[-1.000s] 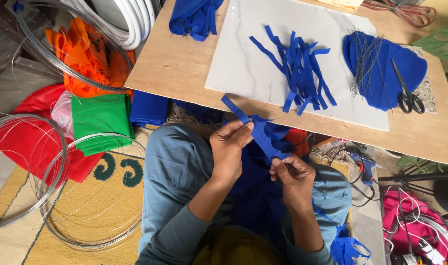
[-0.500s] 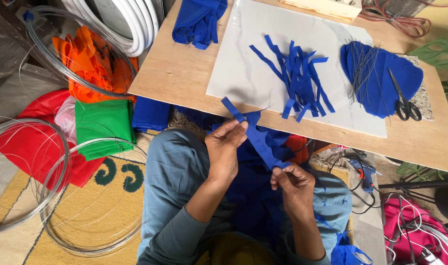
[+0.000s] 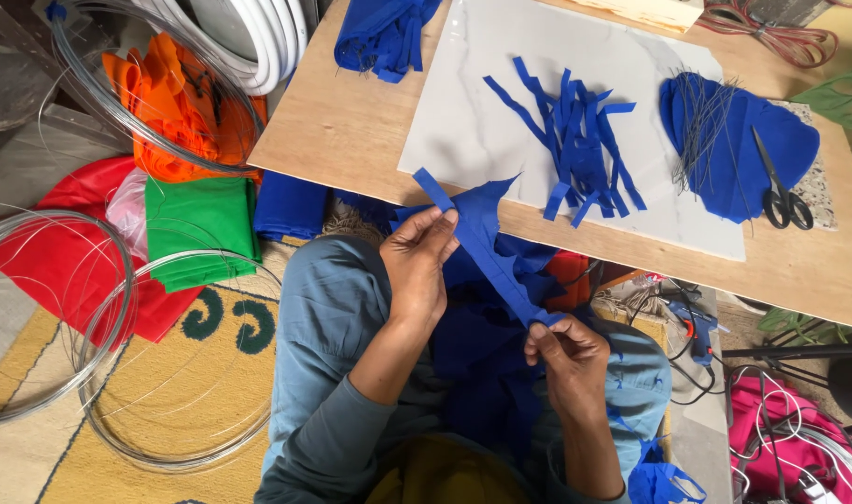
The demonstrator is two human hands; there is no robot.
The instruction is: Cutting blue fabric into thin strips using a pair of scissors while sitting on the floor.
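L hand [image 3: 419, 266] pinches the upper part of a blue strip [image 3: 487, 252], thumb and fingers closed on it just below the board [image 3: 342, 131] edge. R hand [image 3: 568, 359] pinches the strip's lower end, fingers closed tight, further below the board, over my lap. Strip runs taut and diagonal between both hands; its free tip sticks up past L hand onto the board. A wider blue flap hangs off the strip beside L hand. More blue cloth [image 3: 482, 373] lies bunched in my lap under both hands. On the board: white sheet [image 3: 482, 121] with a pile of cut strips [image 3: 575, 135]; right of that, blue rounds [image 3: 734, 154] with thin wires on top and scissors [image 3: 781, 191] at their edge. Left of the board, on the floor: orange, green and red cloth, wire coils [image 3: 62, 308]. Judgement: keep tension even, pinch close to the split point, hold the strip flat w/o twist, so width stays uniform. Risk: uneven pull may taper or fray the edge.
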